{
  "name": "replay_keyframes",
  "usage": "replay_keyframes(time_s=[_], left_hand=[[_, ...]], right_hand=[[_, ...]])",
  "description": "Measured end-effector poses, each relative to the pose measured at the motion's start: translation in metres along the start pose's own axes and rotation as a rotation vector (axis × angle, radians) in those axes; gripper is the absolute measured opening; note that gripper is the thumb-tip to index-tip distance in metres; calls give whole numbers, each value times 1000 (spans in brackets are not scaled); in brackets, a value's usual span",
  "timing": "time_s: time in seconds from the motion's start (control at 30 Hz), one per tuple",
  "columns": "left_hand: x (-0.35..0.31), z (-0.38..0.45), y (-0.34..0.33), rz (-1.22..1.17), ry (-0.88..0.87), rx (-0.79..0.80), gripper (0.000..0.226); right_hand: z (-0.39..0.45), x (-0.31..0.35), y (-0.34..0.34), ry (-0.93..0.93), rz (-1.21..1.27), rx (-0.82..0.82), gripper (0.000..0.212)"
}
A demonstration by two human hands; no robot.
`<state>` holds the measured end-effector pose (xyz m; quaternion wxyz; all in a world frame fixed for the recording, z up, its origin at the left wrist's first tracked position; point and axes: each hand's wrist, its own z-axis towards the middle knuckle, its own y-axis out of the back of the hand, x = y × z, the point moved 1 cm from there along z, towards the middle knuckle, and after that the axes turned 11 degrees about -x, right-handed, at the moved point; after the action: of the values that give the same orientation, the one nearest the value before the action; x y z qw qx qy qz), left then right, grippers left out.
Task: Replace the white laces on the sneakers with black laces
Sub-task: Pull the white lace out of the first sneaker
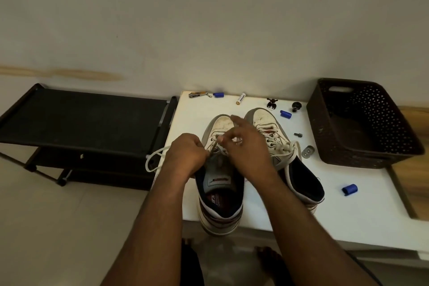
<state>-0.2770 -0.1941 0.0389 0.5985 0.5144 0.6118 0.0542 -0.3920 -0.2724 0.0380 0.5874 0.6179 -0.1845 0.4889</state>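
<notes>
Two white sneakers stand side by side on a white table [348,211], toes pointing away from me. Over the left sneaker [220,197] my left hand [185,155] pinches its white lace [152,160] near the middle eyelets; a loose loop of that lace hangs off the table's left edge. My right hand [246,146] pinches the same lace on the other side of the eyelets, its index finger stretched toward the toe. The right sneaker [290,146] keeps its white lace threaded and bunched near the top. No black laces are in view.
A dark perforated basket [362,123] stands at the table's right. Small items lie scattered around the shoes: blue caps [349,189], a battery [241,98], a nail clipper [197,94], a screw [298,134], a metal piece [307,151]. A black shoe rack [81,123] sits left.
</notes>
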Motion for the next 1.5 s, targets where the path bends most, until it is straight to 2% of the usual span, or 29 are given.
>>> replay_keyframes(time_s=[0.07,0.1,0.17,0.2,0.27,0.3,0.37,0.43,0.47,0.53,0.6,0.63,0.67,0.73,0.77,0.8,0.83,0.87,0.9,0.97,1.0,1.03,1.07,1.1,1.13,1.17,1.23,1.33,1.5], left_hand=[[0,1,-1,1,-2,2,16],[-1,1,-2,5,-5,1,18],[0,2,-3,18,-9,1,20],[0,2,-4,24,-13,0,21],[-1,2,-4,30,-19,-9,21],[-1,2,-4,29,-18,-13,19],[0,2,-4,31,-20,-20,15],[0,2,-3,32,-26,-22,13],[1,3,-4,27,-31,-24,13],[1,3,-4,20,-39,-26,15],[3,3,-5,18,-42,-24,14],[3,3,-6,14,-46,-21,11],[4,3,-6,4,-52,-18,10],[4,2,-8,-26,-64,-17,14],[4,2,-9,-34,-72,-16,17],[3,2,-10,-29,-84,-19,19],[2,2,-11,-13,-96,-24,21],[1,2,-12,7,-108,-31,23],[0,2,-13,26,-118,-41,23],[-4,1,-14,70,-135,-72,20],[-5,0,-15,95,-141,-88,18],[-6,-1,-16,115,-143,-98,16],[-7,-2,-17,125,-140,-99,14],[-8,-3,-19,126,-134,-93,13],[-7,-3,-20,123,-124,-92,11],[-7,-3,-21,122,-111,-95,10],[-5,-3,-23,135,-100,-109,13],[-5,-4,-23,147,-117,-166,9],[2,-3,-15,103,-111,-224,13]], right_hand=[[10,8,19,-358,688,-206,8],[15,7,29,-438,974,-309,9],[19,3,42,-489,1307,-382,14],[19,3,43,-497,1345,-349,14],[15,4,36,-453,1144,-214,10],[13,3,31,-353,893,-129,17],[10,-1,20,38,192,99,38],[4,-11,7,357,-371,262,41],[1,-13,3,411,-511,313,34],[-1,-12,-1,439,-580,311,23],[3,-10,-2,385,-364,178,15],[4,-6,3,245,-118,89,9],[7,-1,10,29,199,16,11],[14,8,32,-356,904,-138,25],[16,10,43,-456,1180,-194,28],[17,12,54,-488,1313,-233,26],[20,10,63,-480,1287,-277,24],[20,8,68,-439,1136,-302,26],[20,6,68,-369,872,-315,27],[18,-2,61,-156,223,-245,14],[14,-3,56,-77,-70,-159,27],[12,-6,51,-13,-296,-92,50],[9,-4,47,20,-414,-72,66],[5,1,43,55,-467,-91,70],[1,8,38,109,-475,-109,65],[-1,10,32,162,-489,-85,54],[-5,14,19,190,-490,76,31],[-10,9,5,92,-485,282,24],[-3,-7,15,-35,-454,241,12]])
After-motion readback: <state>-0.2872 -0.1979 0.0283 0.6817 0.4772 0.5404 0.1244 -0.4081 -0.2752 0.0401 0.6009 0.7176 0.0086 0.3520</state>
